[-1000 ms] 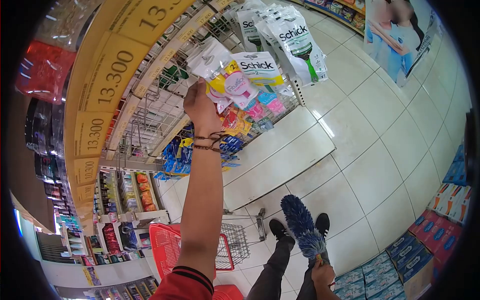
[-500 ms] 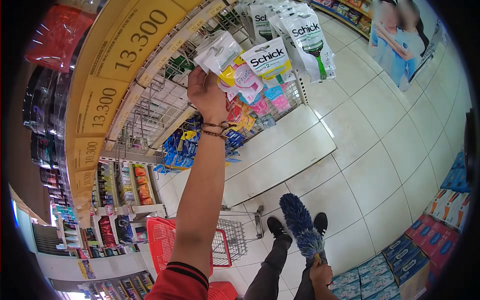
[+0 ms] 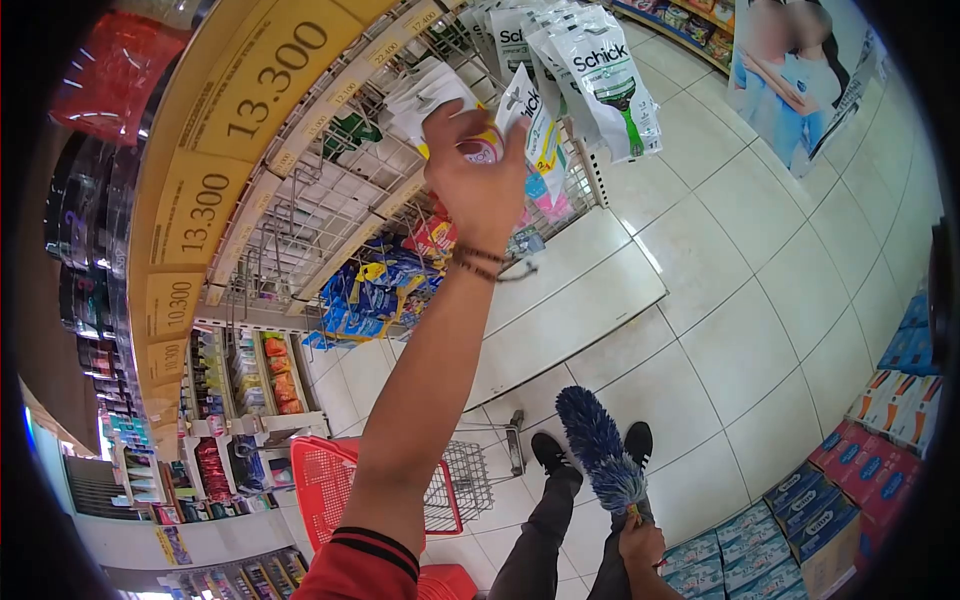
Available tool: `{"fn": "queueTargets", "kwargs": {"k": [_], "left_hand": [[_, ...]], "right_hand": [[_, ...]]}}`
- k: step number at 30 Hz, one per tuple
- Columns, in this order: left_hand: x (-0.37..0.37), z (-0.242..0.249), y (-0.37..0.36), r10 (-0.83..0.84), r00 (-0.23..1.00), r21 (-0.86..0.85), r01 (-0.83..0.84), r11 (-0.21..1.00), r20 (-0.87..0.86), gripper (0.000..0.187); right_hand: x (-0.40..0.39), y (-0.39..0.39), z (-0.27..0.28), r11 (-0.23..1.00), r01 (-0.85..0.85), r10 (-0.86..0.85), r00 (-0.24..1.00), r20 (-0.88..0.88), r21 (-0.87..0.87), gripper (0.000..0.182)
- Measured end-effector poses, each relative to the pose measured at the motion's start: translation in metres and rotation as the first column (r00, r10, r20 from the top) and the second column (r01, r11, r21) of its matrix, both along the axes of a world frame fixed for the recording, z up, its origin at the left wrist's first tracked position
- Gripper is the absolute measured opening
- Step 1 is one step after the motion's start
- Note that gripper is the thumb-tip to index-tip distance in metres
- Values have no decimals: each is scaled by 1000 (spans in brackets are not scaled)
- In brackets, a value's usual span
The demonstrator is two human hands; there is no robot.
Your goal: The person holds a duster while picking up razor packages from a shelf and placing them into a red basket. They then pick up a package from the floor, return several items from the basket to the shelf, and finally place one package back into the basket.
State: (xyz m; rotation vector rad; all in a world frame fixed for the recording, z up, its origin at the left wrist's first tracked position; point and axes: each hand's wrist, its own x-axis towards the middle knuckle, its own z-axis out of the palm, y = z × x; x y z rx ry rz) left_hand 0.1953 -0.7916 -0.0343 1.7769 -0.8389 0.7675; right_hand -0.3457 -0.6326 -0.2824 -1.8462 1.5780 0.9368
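Observation:
My left hand (image 3: pixel 478 175) is raised at the wire rack (image 3: pixel 350 200), with thumb and fingers spread apart among the hanging razor packs. Its fingers are in front of a white, yellow and pink pack (image 3: pixel 425 95). Beside the thumb, a Schick pack with a yellow band (image 3: pixel 543 140) hangs turned at an angle. More white Schick packs with green razors (image 3: pixel 612 85) hang to the right. Low in the view, my right hand (image 3: pixel 641 545) is closed around the handle of a fluffy blue duster (image 3: pixel 600 445), which points up over the floor between my shoes.
A red basket (image 3: pixel 318 485) and wire cart (image 3: pixel 468 485) stand below my left arm. A white shelf base (image 3: pixel 570 310) juts out under the rack. Stacked boxes (image 3: pixel 735 550) are at lower right, a poster (image 3: pixel 790 80) at upper right, and yellow price strips (image 3: pixel 205 210) at left.
My left hand has moved right along the packs, and its fingers have spread. The yellow-banded Schick pack has turned from facing me to an angle. My right hand and the duster have hardly moved.

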Motion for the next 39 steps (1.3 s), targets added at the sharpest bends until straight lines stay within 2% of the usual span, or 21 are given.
{"fn": "queueTargets", "kwargs": {"k": [2,6,8,11,15,17,19,20,21,22,24,25,27,30,31,32,33,34,36,37,39], "left_hand": [[6,5,-6,27,938,31,-17,999,-345,44],[6,-4,7,72,992,-38,-77,996,-104,38],[-22,-8,36,-8,982,-69,-5,998,-186,37],[-93,-14,121,143,977,59,-135,989,-161,30],[-172,4,286,407,909,156,-390,907,-94,30],[-202,24,381,693,721,235,-672,702,-10,25],[-219,22,485,830,504,243,-796,554,-240,21],[-226,10,531,906,388,374,-825,423,-167,21],[-235,-3,571,958,276,489,-826,280,-82,22],[-246,-20,610,958,269,471,-835,285,-103,22],[-264,-51,653,927,166,789,-488,374,-337,26],[-270,-53,646,919,166,771,-503,391,-358,26],[-272,-56,628,794,608,877,-387,285,11,32],[-258,-84,639,702,711,845,-354,401,-35,34],[-253,-65,632,734,655,649,-482,588,-179,26],[-250,-49,631,763,633,566,-583,583,-132,18],[-251,-34,630,794,601,480,-673,563,-90,12],[-256,-17,623,797,593,495,-661,564,-117,12],[-274,24,614,636,348,185,-764,618,-688,5],[-285,39,609,640,317,208,-767,607,-700,5],[-298,68,586,212,392,-168,-737,654,-895,8]], "right_hand": [[-3,0,-4,1000,-8,8,1000,6,-5,54],[0,-2,-12,999,-36,36,999,10,-9,55],[20,-12,0,999,-32,33,998,43,-24,58],[36,-24,3,981,-177,187,970,154,-78,61],[59,-52,-8,973,-203,226,929,292,-107,60],[52,-65,-19,966,-231,258,912,320,-119,60],[43,-75,-21,953,-269,300,906,298,-143,63],[40,-80,-22,947,-286,317,909,271,-149,65],[33,-85,-19,940,-294,333,904,270,-173,65],[26,-92,-15,960,-257,277,925,261,-108,68],[-2,-110,-31,982,-183,190,928,321,-51,75],[-17,-114,-30,969,-208,237,935,262,-135,74],[-40,-115,-6,946,-250,296,925,236,-204,65],[-85,-126,-14,964,-159,201,960,195,-211,66],[-88,-133,-8,975,-170,192,969,155,-144,65],[-91,-136,-1,981,-178,185,977,108,-74,65],[-96,-132,8,968,-203,220,968,116,-145,65],[-99,-132,10,979,-160,174,979,104,-127,66],[-121,-143,-3,983,-176,183,974,136,-60,65],[-132,-146,-8,980,-192,197,975,105,-56,65],[-138,-154,-9,978,-210,207,966,156,-2,64]]}}
